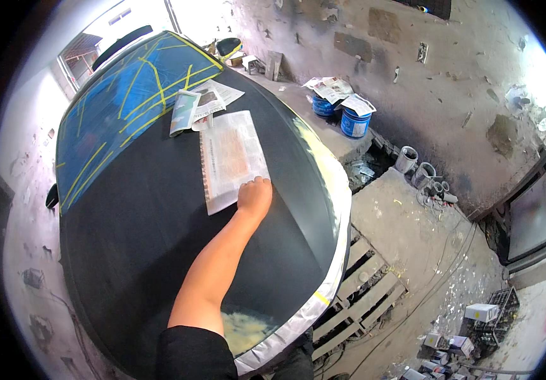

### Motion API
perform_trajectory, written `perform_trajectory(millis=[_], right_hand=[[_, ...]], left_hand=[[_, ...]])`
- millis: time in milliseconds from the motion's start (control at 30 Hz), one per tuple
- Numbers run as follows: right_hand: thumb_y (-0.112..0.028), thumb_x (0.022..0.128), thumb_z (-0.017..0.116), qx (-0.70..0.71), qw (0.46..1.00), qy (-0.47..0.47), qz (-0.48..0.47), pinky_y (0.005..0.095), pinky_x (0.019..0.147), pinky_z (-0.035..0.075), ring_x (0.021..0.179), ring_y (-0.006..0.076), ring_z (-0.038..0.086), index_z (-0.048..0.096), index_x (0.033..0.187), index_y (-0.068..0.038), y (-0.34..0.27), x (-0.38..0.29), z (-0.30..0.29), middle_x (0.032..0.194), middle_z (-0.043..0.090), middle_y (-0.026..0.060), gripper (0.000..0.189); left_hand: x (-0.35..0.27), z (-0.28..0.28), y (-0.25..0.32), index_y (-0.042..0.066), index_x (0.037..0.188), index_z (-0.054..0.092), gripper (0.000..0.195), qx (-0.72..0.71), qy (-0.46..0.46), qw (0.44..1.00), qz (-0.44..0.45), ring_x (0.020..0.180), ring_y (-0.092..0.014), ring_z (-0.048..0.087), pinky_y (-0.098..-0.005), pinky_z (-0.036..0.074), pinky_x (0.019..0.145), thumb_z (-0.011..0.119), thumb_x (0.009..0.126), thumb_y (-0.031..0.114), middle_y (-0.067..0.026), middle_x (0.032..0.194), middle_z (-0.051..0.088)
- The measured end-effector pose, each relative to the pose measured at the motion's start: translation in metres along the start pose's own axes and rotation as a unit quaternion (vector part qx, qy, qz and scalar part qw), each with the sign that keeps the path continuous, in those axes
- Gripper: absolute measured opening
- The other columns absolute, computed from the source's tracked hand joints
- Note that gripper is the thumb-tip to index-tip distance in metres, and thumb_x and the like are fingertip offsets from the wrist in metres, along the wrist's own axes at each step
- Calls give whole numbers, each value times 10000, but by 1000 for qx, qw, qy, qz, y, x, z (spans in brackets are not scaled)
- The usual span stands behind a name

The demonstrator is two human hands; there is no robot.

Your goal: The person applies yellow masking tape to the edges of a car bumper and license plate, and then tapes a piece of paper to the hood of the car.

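Note:
My left hand (255, 197) is closed on the lower right corner of a sheet of newspaper (227, 156), which lies over the dark, matt bonnet of a car (158, 228). Above that sheet, more folded and overlapping newspaper pieces (206, 102) rest near the base of the windscreen. Blue-looking film (111, 95) held with strips of yellow tape covers the windscreen. Pale yellowish patches show on the bonnet's front edge (244, 330) and along the right side (322, 166). Silvery masking (296, 308) runs around the car's front rim. My right hand is out of view.
Blue buckets (354, 123) topped with newspaper stand by the stained wall at right. Used paint cans (406, 159) sit beside a floor pit (372, 166). A wooden pallet (363, 289), loose cables, a black crate (503, 304) and several tins (460, 344) are on the floor at lower right.

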State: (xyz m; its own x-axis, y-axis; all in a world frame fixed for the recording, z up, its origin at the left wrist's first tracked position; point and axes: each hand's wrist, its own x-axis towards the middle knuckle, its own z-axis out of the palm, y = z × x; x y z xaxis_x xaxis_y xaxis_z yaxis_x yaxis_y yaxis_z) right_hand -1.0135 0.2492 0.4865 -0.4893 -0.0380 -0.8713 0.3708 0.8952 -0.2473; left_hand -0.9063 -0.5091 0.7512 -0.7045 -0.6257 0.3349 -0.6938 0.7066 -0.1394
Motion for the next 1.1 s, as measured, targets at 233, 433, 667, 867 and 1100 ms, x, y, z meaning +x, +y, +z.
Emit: perform_trajectory(millis=[233, 433, 667, 867, 1100], right_hand=[[-190, 859, 622, 11, 989, 12, -146, 399, 840, 500, 922, 295, 659, 657, 1123, -26, 76, 9, -39, 955, 701, 122, 313], [-142, 872, 622, -5, 869, -72, -490, 341, 736, 496, 798, 262, 621, 635, 1056, -47, -147, -54, -41, 827, 620, 136, 207], [-337, 913, 613, -30, 743, -410, -528, 410, 1089, 346, 1361, 335, 363, 242, 1472, 25, -230, -187, 12, 1483, 334, 244, 763], [-363, 941, 531, -164, 646, -577, -473, 417, 1139, 254, 1413, 374, 262, 181, 1468, 88, -136, -206, 144, 1504, 261, 299, 777], [-393, 945, 573, -21, 646, -762, -36, 380, 1074, 354, 1369, 239, 358, 149, 1516, -29, -20, -232, 220, 1547, 263, 139, 799]], left_hand=[[-115, -150, 50, 0, 952, 600, 144, -475, -39, 876, -77, 709, -158, 596, -309, 472, 646, 612, 900, 135, -70, 808, 630], [-251, -258, 46, 27, 987, 508, 97, -812, -28, 564, -146, 772, -97, 561, -252, 463, 748, 533, 918, 91, -50, 923, 606], [-429, -381, 114, 44, 887, 482, 157, -796, 44, 573, -190, 672, -143, 559, -279, 477, 631, 585, 877, 163, -101, 802, 607], [-536, -415, 149, 102, 760, 373, 251, -826, 54, 522, -206, 494, -131, 354, -280, 326, 451, 485, 950, 222, -72, 619, 458], [-649, -406, 134, 45, 800, 459, 218, -834, 70, 430, -338, 555, -150, 463, -295, 417, 518, 606, 864, 193, -139, 698, 559]])
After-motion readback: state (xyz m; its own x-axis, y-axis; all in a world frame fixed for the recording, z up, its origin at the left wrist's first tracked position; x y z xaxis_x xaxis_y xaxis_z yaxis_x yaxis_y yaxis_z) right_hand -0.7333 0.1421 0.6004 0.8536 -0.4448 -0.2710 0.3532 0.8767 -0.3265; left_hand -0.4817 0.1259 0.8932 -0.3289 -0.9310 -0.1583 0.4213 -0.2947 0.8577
